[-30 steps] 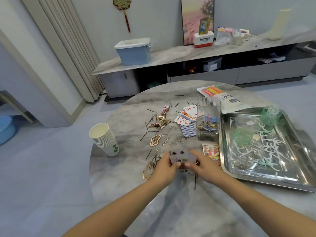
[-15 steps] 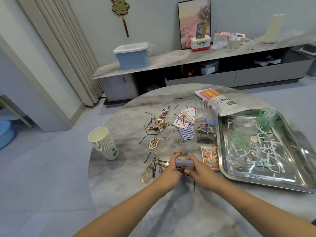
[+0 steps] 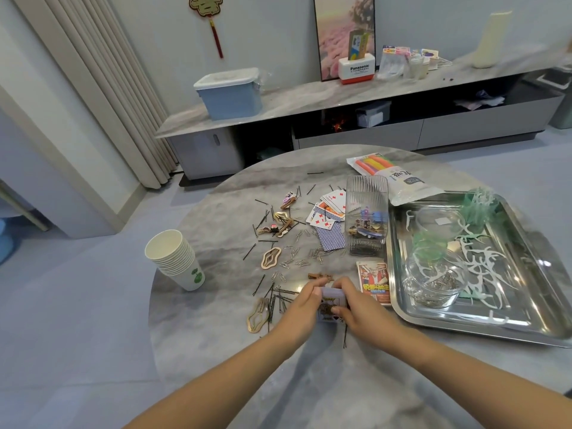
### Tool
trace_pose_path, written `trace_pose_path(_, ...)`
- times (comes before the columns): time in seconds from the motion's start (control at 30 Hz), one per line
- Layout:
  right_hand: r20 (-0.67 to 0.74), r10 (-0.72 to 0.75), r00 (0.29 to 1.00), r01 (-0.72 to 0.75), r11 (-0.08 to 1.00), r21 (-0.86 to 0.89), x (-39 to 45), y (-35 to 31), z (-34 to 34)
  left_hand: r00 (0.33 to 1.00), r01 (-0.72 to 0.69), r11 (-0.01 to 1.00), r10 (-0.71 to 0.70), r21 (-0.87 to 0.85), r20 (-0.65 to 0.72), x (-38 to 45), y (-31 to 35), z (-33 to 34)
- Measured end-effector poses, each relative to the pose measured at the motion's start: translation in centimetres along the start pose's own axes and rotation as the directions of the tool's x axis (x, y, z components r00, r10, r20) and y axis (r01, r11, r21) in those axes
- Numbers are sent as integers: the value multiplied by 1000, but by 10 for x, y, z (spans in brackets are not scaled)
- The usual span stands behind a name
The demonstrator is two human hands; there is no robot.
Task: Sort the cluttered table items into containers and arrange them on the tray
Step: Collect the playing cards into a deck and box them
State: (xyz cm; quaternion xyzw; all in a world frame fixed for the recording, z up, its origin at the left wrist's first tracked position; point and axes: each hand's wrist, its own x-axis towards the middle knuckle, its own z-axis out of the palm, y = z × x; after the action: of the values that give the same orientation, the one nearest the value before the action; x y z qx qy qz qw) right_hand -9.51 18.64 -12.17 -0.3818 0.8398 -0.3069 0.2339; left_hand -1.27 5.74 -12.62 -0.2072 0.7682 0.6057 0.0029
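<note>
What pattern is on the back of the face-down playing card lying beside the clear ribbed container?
The face-down playing card has a blue fine-checked back, shown in the head view.

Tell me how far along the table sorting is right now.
Partly done. The ribbed clear container holds some clips, and a glass bowl on the tray holds paper clips. In hand: the left hand and right hand grip a stack of playing cards. Left: more cards, bobby pins, paper clips and hair clips lie loose on the table.
</note>
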Motion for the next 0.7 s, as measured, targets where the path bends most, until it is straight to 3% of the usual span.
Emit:
trace_pose_path(0.2, -90, 61, 994, -53, 995, 84, 9, -8, -29, 994, 105, 975, -103, -198, 22, 31, 22, -2)
trace_pose_path(0.37, -66, 255, 965, -239, 952, 192, 22, 2, -67, 991, 128, 987, -130, -99, -12, 73, 46, 2)
trace_pose_path(0.43, -53, 299, 953, -283, 936, 210, 25, 5, -75, 990, 98, 995, -95, 25, -106, 91, 47, 3)
trace_pose_path(0.53, -32, 343, 939, -329, 920, 213, 30, 6, -80, 975, 66, 919, 24, 388, -222, 115, 41, -5)
trace_pose_path(0.63, -7, 369, 929, -356, 902, 246, 39, 9, -82, 983, -30, 686, 153, 727, -104, 144, 28, -8)
trace_pose_path(0.7, 6, 382, 924, -365, 878, 309, 43, 12, -85, 987, -64, 614, 157, 787, -43, 156, 23, -6)
